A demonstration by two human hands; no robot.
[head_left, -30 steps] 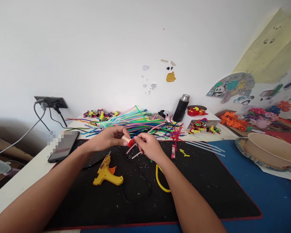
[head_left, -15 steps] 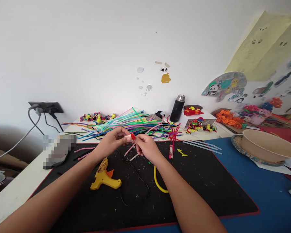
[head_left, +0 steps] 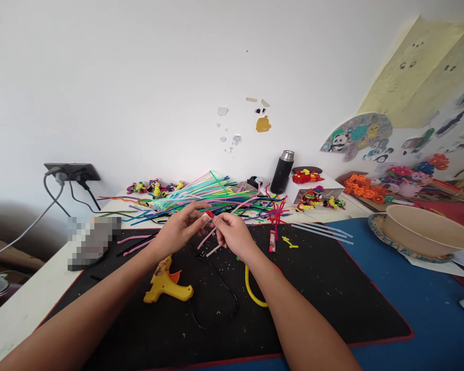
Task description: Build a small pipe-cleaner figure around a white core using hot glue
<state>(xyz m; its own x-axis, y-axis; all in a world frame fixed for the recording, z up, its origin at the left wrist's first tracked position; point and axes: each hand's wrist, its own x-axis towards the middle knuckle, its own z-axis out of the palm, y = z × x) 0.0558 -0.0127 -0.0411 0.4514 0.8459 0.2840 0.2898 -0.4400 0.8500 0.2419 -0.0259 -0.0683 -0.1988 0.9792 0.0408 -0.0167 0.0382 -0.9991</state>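
Over the far part of the black mat, a small red piece (head_left: 209, 214), perhaps bent pipe cleaner, sits between my two hands. My left hand (head_left: 181, 230) pinches it from the left with thumb and forefinger. From the other side, the thumb and forefinger of my right hand (head_left: 234, 234) close on its edge. My fingers cover much of the piece. A yellow hot glue gun (head_left: 168, 286) lies below my left wrist. Beside my right forearm curves a yellow pipe cleaner loop (head_left: 251, 291), partly hidden by the arm.
A heap of coloured pipe cleaners (head_left: 212, 193) lies along the wall, near a black bottle (head_left: 282, 172). Clear glue sticks (head_left: 325, 232) rest at the mat's right edge. A large beige bowl (head_left: 429, 229) stands far right. The glue gun's cord (head_left: 224, 281) loops over the mat (head_left: 325, 299).
My left hand's fingers have shifted slightly around the red piece, which now shows less and at another angle. My right hand has stayed nearly in place. The view has moved very little.
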